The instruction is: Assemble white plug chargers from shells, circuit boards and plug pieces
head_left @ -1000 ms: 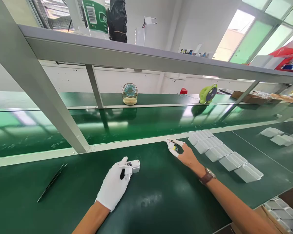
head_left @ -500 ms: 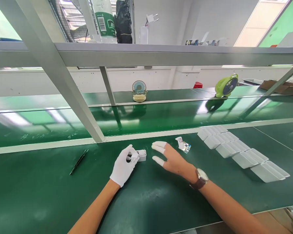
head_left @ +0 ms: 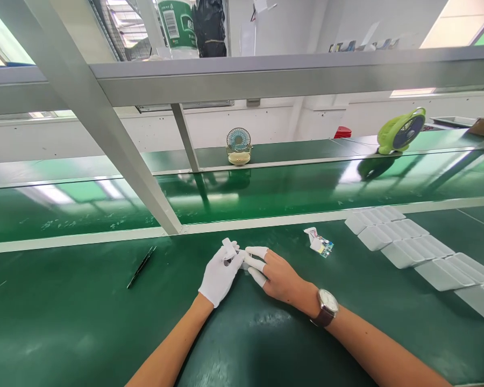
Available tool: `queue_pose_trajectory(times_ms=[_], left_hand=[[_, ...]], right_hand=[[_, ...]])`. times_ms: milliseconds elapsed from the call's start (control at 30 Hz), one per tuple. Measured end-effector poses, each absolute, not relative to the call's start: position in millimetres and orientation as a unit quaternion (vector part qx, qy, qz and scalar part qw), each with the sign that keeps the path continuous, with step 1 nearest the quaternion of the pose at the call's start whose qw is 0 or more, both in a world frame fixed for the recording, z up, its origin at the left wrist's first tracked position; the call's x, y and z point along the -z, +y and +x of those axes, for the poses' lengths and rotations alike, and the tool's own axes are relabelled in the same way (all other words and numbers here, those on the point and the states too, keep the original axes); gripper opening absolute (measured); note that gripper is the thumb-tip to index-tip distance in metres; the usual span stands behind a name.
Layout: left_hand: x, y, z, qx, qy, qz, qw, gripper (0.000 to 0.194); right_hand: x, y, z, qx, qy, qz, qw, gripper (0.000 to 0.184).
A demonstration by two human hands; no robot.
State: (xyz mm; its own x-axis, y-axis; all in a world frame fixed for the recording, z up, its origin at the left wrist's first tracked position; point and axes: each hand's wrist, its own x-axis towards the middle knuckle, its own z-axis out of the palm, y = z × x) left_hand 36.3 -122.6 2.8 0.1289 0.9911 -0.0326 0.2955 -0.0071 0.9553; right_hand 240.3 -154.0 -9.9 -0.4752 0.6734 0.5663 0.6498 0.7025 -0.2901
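White fabric covers your left hand [head_left: 218, 280], its thumb and fingers curled together on a small white plastic piece [head_left: 228, 248]. Your right hand [head_left: 280, 277] comes at it from the right, capped fingertips slightly spread against a white case [head_left: 245, 265] between both hands; whether they pinch it cannot be told. Fingers cover most of the case, so its long axis is unclear, and neither hand is nearer to it. Leftward, green tabletop [head_left: 173, 287] gives sideways room as far as the tweezers [head_left: 141, 267], which slant up to the right, well apart. On the other side, the circuit board [head_left: 322, 246] lies nearer your right hand, its length sloping down rightward, with the row of white trays [head_left: 407, 255] bounding that side. Past your fingertips, the pale rail [head_left: 266, 221] limits forward room, and farther back stands the small fan [head_left: 239, 141]
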Motion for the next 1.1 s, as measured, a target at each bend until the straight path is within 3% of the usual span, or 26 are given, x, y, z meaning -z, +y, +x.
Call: queue_pose_trajectory(times_ms=[267, 733, 1100], left_hand=[[-3, -118, 39, -0.397, 0.499, 0.543, 0.546, 0.051], [-2, -120, 37, -0.384, 0.508, 0.570, 0.520, 0.049], [-5, -120, 39, -0.396, 0.491, 0.550, 0.548, 0.047]], right_hand=[[16, -150, 237, -0.028, -0.847, -0.396, 0.352, 0.046], [12, -148, 227, -0.152, -0.792, -0.380, 0.452, 0.042], [15, -149, 229, -0.044, -0.812, -0.391, 0.430, 0.043]])
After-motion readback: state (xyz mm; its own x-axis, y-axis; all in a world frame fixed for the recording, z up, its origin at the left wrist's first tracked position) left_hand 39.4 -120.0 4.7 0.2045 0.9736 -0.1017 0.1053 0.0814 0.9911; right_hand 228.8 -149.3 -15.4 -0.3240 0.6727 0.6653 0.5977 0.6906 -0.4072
